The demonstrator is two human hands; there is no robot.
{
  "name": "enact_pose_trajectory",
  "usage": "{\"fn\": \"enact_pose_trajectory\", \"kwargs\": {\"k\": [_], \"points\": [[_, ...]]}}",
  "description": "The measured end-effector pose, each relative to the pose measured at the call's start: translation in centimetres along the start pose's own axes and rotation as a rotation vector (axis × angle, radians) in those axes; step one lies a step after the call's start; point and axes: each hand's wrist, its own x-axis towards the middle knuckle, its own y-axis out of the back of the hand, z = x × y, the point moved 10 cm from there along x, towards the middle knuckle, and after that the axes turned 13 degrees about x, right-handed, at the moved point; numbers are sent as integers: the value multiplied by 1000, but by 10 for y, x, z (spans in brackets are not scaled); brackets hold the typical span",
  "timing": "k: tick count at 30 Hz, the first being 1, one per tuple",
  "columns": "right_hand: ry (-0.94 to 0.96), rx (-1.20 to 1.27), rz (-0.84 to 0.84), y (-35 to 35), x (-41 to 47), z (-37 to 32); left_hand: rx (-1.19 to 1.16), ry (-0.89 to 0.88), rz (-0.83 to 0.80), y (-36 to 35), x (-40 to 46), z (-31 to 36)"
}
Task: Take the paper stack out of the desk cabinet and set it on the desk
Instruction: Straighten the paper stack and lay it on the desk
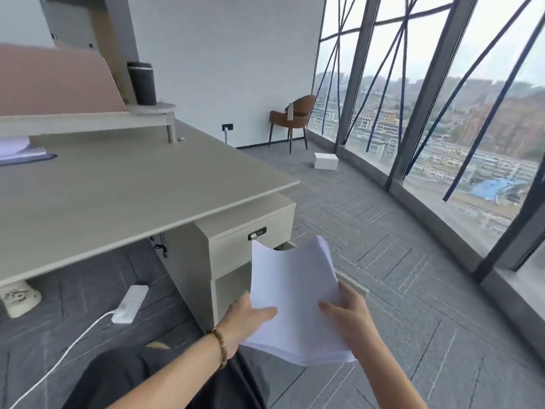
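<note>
Paper stack (295, 296) is out of the cabinet (236, 255), held in the air before it, below the desk (118, 187) edge. Left hand (244, 317) and right hand (351, 311) each grasp a near corner. Far edge curls: sheets are limp and apt to slide; support from beneath is advised.

No text can be read; the small lock panel (257, 232) on the desk cabinet (236, 246) is blurred
</note>
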Motion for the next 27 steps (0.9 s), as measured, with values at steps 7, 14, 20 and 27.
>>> {"fn": "enact_pose_trajectory", "kwargs": {"k": [7, 14, 20, 27], "points": [[299, 97, -46, -16, -60, -122, -227, -136, 153, 86, -81, 76], [485, 276, -195, -89, -93, -222, -477, -164, 154, 186, -141, 100], [506, 308, -341, -181, -98, -275, -482, -239, 319, 288, -166, 85], [505, 377, -488, -281, -93, -294, -350, -295, 545, 378, -176, 39]]}}
